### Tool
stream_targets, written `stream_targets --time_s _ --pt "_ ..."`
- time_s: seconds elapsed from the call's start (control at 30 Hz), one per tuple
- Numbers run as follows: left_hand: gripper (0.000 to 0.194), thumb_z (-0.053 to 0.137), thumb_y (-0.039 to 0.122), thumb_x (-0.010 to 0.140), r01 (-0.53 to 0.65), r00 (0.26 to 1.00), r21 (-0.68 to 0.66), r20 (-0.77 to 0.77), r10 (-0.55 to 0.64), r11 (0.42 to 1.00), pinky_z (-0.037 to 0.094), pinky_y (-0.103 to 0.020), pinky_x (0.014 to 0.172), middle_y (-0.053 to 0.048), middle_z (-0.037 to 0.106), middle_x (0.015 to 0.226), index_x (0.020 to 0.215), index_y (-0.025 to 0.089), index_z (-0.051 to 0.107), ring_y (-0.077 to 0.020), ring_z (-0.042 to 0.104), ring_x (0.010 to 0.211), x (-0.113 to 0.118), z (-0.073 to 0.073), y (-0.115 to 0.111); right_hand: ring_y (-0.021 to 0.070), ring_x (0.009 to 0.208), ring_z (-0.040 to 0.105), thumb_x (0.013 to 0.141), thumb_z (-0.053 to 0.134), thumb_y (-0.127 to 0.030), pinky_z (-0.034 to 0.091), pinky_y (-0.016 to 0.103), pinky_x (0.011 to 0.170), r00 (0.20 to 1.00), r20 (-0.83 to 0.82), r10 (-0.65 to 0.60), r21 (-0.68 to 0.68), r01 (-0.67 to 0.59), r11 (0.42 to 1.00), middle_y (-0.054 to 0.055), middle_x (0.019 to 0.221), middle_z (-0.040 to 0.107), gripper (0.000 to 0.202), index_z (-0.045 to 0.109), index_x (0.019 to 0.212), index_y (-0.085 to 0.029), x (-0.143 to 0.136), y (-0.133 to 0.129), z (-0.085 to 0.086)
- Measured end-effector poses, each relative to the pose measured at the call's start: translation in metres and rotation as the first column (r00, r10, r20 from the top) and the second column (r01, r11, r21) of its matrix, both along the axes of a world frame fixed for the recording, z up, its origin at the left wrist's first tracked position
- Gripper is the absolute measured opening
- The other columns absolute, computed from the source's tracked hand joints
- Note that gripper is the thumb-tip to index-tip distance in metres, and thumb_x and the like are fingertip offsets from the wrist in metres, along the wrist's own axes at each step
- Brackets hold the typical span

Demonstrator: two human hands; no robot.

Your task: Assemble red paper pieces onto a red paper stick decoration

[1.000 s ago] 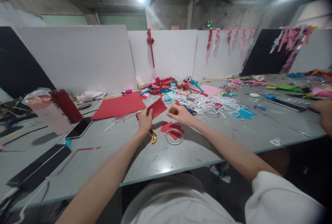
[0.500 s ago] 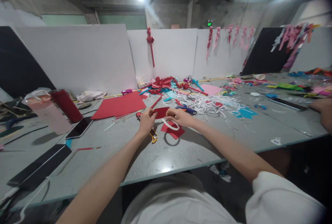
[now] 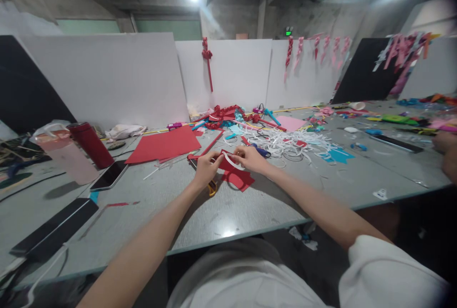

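My left hand (image 3: 208, 169) pinches the left end of a small red piece (image 3: 225, 161) above the table. Fingers of my right hand (image 3: 249, 158) are closed at its other side, with a curved white strip (image 3: 233, 162) hanging from them across the red piece. Below the hands, red paper pieces (image 3: 241, 180) lie on the grey table. A yellow-handled cutter (image 3: 212, 188) lies partly hidden beneath my left hand. Just beyond my right hand is a dark blue tool (image 3: 262, 151).
White strips (image 3: 289, 144) are heaped right of centre, near blue paper (image 3: 339, 155). Large red sheets (image 3: 166, 144), a phone (image 3: 110, 175), a red bottle (image 3: 91, 145) and a black box (image 3: 55, 227) lie left. Another person's hand (image 3: 445, 142) is at the right edge.
The red piece has tilted and dropped slightly between my hands. My left hand has shifted a little right, and the white strip now lies closer to it.
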State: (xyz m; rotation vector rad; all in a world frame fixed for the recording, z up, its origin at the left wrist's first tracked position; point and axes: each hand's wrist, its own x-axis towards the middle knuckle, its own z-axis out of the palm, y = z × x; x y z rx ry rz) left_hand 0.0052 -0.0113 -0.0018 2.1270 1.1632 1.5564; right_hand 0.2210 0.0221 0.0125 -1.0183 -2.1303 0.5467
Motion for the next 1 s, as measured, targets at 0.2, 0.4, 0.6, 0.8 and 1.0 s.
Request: stream_targets --time_s 0.2,0.4,0.6,0.8,1.0 --pt "0.025 0.057 0.037 0.095 -0.009 0.997 0.013 -0.080 0.010 1.000 0.050 -0.028 0.074 -0.004 0.075 0.086 0.088 0.019 0.073 -0.0164 0.065 0.075 0.002 0.000 -0.003 0.0129 0.070 0.056 0.092 0.063 -0.032 0.043 0.027 0.069 0.995 0.090 -0.042 0.181 0.025 0.983 0.006 0.090 0.063 0.018 0.067 0.085 -0.015 -0.002 0.006 -0.007" --pt "0.025 0.057 0.036 0.094 -0.009 0.992 0.004 -0.124 0.009 1.000 0.049 -0.027 0.070 -0.003 0.072 0.079 0.083 0.018 0.071 -0.0150 0.063 0.070 0.003 0.001 -0.006 0.0142 0.071 0.049 0.089 0.056 -0.017 0.039 0.027 0.067 1.000 0.008 0.029 0.214 -0.030 0.976 0.001 0.086 0.055 0.003 0.056 0.092 -0.018 -0.008 0.000 -0.009" --pt "0.025 0.056 0.033 0.095 0.023 0.992 0.022 -0.121 -0.020 1.000 0.045 -0.025 0.067 -0.001 0.068 0.074 0.079 0.017 0.067 -0.0134 0.060 0.066 0.003 0.003 -0.008 0.0166 0.081 0.053 0.087 0.052 -0.011 0.045 0.030 0.077 0.981 -0.029 0.192 0.279 -0.177 0.944 0.004 0.097 0.055 0.017 0.057 0.102 -0.019 -0.013 -0.016 0.001" --pt "0.027 0.055 0.036 0.095 -0.018 0.990 0.019 -0.137 0.021 1.000 0.045 -0.026 0.068 -0.001 0.068 0.074 0.080 0.017 0.067 -0.0132 0.058 0.066 0.003 0.001 -0.009 0.0173 0.086 0.056 0.090 0.053 -0.012 0.047 0.032 0.082 0.974 0.000 0.228 0.307 -0.217 0.927 0.006 0.099 0.056 0.017 0.061 0.103 -0.019 -0.013 -0.020 0.005" --pt "0.028 0.054 0.038 0.095 -0.037 0.989 0.006 -0.146 0.038 0.999 0.045 -0.026 0.067 -0.002 0.070 0.077 0.082 0.018 0.068 -0.0144 0.061 0.069 0.002 0.001 -0.009 0.0184 0.086 0.057 0.098 0.058 -0.038 0.049 0.033 0.081 0.981 -0.046 0.187 0.305 -0.164 0.938 0.006 0.094 0.061 0.020 0.064 0.097 -0.019 -0.018 -0.024 0.005"
